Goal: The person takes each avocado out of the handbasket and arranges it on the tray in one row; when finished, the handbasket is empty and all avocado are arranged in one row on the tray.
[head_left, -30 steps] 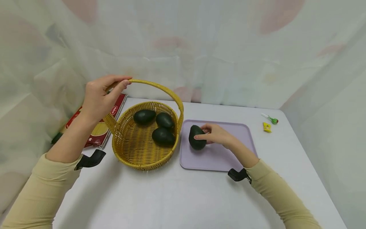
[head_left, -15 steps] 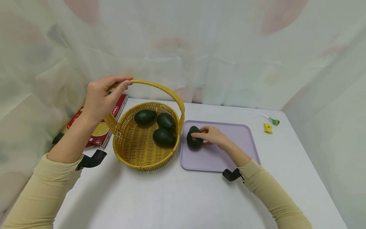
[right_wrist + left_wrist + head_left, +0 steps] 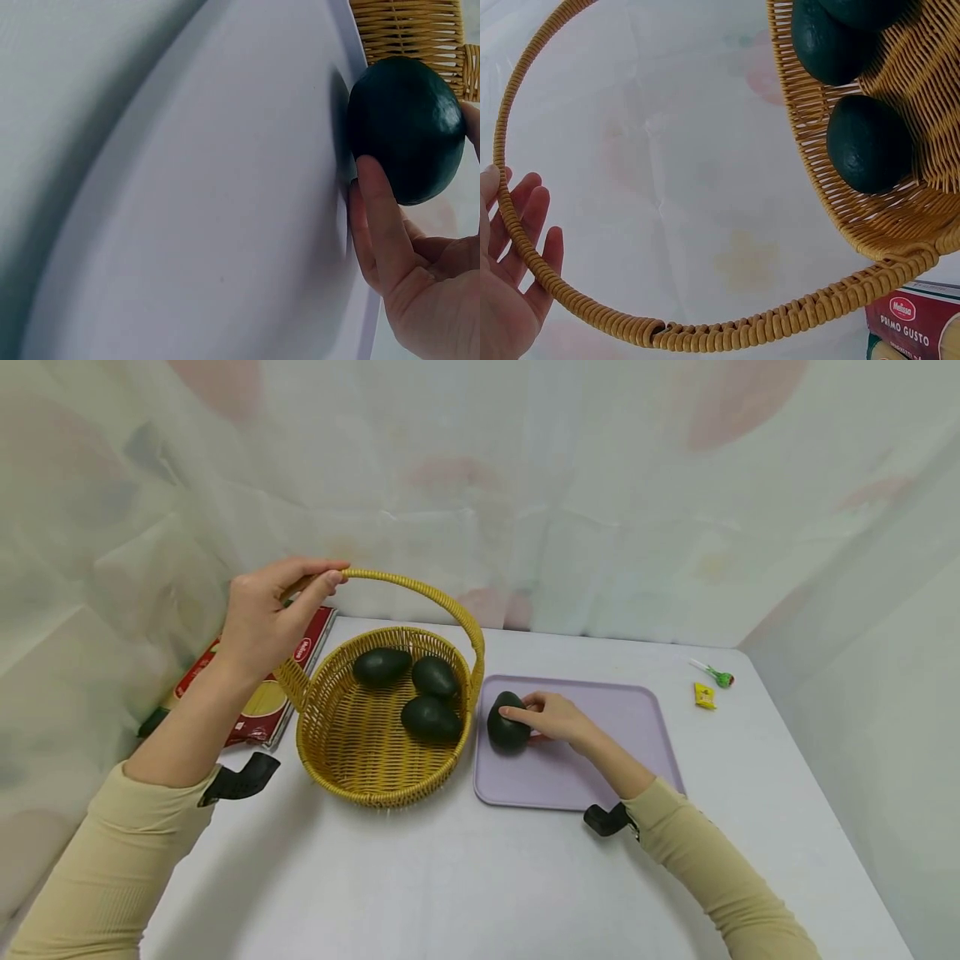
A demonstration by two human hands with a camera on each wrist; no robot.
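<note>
Right hand [image 3: 551, 717] grips the avocado [image 3: 507, 724] on the purple tray [image 3: 600, 777], just beside the basket [image 3: 375, 768]; left hand [image 3: 262, 618] holds the basket handle [image 3: 420, 587]. Risk: smooth skin slips from a partial grip, or the avocado clips the rim. Right wrist view shows fingers [image 3: 382, 217] under the fruit; left wrist view shows two avocados [image 3: 870, 142] inside, head view shows three.

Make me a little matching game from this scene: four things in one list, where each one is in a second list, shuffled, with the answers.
Things:
1. basket handle
2. three avocados
3. single avocado
4. lollipop

Places:
A. on the purple tray, under the right hand
B. on the table's far right corner
C. inside the basket
D. in the left hand

Pairs: 1-D, 2-C, 3-A, 4-B
</note>
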